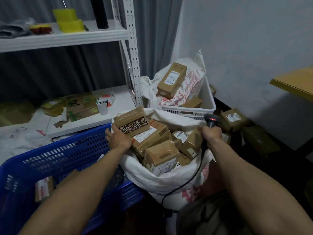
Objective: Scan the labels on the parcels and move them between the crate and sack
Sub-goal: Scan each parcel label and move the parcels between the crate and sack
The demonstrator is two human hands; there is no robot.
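Note:
A white sack [169, 180] in front of me is full of several brown cardboard parcels. My left hand [116, 138] grips a brown parcel with a dark printed band [131, 123] at the sack's left rim. My right hand [211, 134] holds a black barcode scanner [211, 120] with a red light on, its cable trailing down over the sack. A blue plastic crate [55, 160] stands to the left with two parcels [43, 189] at its bottom.
A white crate [188, 112] behind the sack holds a second white bag with a labelled parcel [171, 80] on top. More parcels [232, 120] lie on the floor at right. A white metal shelf [133, 53] stands at left, a yellow table edge [294, 83] at right.

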